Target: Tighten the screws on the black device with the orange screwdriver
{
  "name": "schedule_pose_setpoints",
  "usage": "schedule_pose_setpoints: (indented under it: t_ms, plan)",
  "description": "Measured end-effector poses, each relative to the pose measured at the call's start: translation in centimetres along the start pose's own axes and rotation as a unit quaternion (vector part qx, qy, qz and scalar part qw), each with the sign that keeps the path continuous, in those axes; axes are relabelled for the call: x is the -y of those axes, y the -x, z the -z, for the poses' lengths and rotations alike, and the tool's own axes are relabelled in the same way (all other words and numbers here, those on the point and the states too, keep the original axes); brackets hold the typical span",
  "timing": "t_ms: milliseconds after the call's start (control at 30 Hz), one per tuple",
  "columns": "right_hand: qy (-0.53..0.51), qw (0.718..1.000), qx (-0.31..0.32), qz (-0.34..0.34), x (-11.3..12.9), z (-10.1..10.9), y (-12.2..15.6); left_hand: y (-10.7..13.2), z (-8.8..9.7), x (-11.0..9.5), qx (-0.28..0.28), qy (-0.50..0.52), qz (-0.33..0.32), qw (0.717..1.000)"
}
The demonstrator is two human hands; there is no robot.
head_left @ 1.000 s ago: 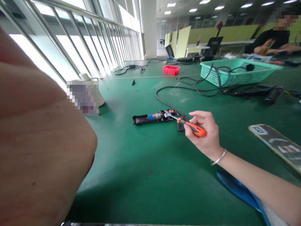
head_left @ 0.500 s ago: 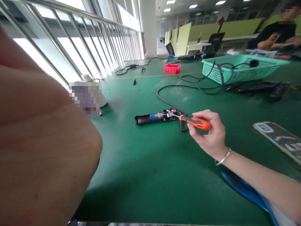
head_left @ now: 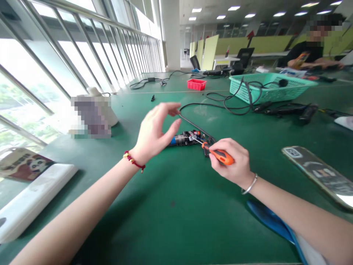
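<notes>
No readable text, labels, brands, numbers or signs anywhere

1. Daylight is pouring through tall windows [head_left: 27,59] running along the left wall.
2. A metal railing [head_left: 110,20] is slanting across them.
3. Ceiling lights [head_left: 234,8] are glowing in rows overhead.
4. 1 white pillar [head_left: 170,36] is standing at the windows' far end.
5. Yellow-green partitions [head_left: 210,48] are lining the back.
6. A green work surface [head_left: 179,228] is stretching across the foreground.

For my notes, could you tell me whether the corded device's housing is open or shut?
Open: the corded device lies flat with blue and metal innards exposed, the screwdriver tip at them.
</notes>
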State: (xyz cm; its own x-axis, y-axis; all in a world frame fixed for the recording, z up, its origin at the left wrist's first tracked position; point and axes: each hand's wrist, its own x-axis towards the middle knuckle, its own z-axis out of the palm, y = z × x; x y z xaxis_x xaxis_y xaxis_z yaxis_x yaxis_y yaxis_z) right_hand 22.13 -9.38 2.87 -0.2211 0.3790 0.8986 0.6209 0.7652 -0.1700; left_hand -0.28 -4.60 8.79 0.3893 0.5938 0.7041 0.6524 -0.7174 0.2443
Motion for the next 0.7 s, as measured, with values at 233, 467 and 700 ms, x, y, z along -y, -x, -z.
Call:
schedule_pose_setpoints:
  t_ms: [233,467,700]
  plan:
    - [-0.029,0.995,0.060,0.077,0.2,-0.2,-0.1,2.2,-5.5,2.9,0.262,-0.179,0.100,0.943]
    - [-0.092,0.968,0.217,0.085,0.0,-0.5,0.3,1.2,-3.7,2.0,0.322,-0.244,0.157,0.901]
    - [-0.099,0.961,0.248,0.070,-0.3,-0.6,0.6,0.5,1.2,8.3,0.377,-0.296,0.306,0.823]
